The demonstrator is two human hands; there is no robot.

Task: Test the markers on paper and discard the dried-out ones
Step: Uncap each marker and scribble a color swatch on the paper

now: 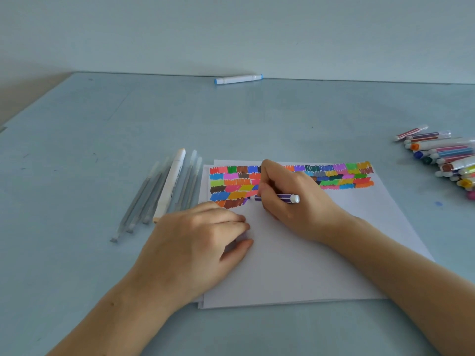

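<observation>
Head view: right hand (290,199) pinches a purple marker (281,197), tip on the paper (295,253) at the swatch block's (290,177) lower row, scribbling a test patch. Left hand (200,240) lies loosely curled on the sheet's 9 o'clock edge; whether it holds anything, cannot tell. Marker pile (447,160) at 3 o'clock, grey pens (154,199) at 9. Next, likely: judge ink, then sort.

Your left hand (203,235) and right hand (288,199) are bare: no gloves, rings or wristbands show. Both forearms are uncovered up to the bottom frame edge, with no sleeve in view. Fingernails are short and unpainted where visible. One small dark spot marks your left forearm near the wrist.
</observation>
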